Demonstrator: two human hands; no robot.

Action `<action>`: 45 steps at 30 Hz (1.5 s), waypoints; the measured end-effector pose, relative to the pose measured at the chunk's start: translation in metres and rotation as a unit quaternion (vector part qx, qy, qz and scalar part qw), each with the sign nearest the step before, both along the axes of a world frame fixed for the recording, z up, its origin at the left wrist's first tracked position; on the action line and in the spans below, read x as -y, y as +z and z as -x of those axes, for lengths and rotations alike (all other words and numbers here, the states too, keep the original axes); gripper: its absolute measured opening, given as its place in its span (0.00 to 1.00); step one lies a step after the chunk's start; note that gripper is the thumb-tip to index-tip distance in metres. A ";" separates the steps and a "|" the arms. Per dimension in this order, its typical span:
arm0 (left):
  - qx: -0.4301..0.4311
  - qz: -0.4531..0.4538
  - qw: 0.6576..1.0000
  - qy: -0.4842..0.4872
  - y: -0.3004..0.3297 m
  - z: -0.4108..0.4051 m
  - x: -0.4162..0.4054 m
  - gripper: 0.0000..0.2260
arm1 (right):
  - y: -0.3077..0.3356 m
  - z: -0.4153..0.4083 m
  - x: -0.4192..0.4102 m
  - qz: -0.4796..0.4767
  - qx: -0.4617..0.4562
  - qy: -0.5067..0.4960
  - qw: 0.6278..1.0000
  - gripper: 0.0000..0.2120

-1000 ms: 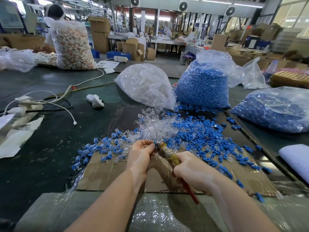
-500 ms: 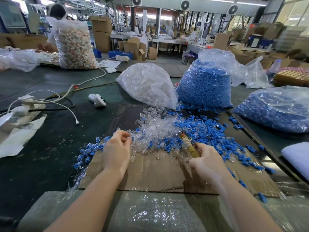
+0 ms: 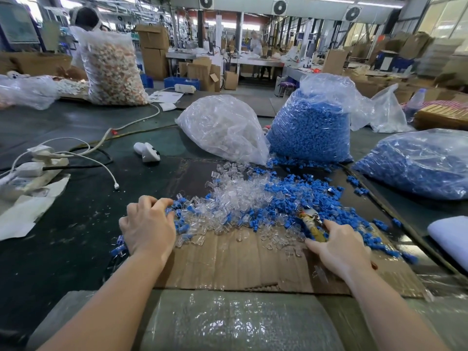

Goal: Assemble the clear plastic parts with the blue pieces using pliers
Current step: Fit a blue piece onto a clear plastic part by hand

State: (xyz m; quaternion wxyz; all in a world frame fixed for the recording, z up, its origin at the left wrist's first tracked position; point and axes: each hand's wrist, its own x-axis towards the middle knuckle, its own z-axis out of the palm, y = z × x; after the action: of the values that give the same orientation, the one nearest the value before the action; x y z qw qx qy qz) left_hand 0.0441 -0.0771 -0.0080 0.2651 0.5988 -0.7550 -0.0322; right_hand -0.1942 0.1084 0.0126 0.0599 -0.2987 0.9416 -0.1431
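Clear parts (image 3: 235, 196) and blue pieces (image 3: 291, 196) lie mixed on the cardboard (image 3: 240, 264), near the bags. A fetching step is judged in hand: a fresh pair must be picked next. The left hand (image 3: 147, 226) is laid with curled fingers on pieces at left; whether anything is pinched cannot be told. The pliers (image 3: 312, 225) are gripped by the right hand (image 3: 339, 249).

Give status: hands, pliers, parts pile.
Left hand fingers curled into the assembled blue-and-clear pieces, grasp unclear. Right hand grips pliers, tip in loose blue pieces. Clear parts heaped between. Nothing in the way.
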 end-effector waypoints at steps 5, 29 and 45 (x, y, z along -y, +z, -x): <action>-0.143 -0.010 0.976 -0.161 -0.004 0.032 -0.028 0.08 | -0.007 0.000 -0.001 -0.015 -0.025 0.003 1.000 0.26; -0.148 -0.041 0.939 -0.308 -0.029 0.074 -0.068 0.12 | -0.027 -0.060 0.075 0.050 -0.152 0.141 0.977 0.14; -0.187 -0.051 0.932 -0.305 -0.022 0.070 -0.073 0.07 | -0.027 -0.062 0.072 0.019 -0.185 0.189 0.964 0.08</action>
State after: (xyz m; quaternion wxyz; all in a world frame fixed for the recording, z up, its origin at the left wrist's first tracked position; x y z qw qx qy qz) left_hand -0.0254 -0.0038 -0.0300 0.3482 0.3355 -0.8355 -0.2610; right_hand -0.1318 0.0365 -0.0142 -0.0952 -0.4934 0.8599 -0.0898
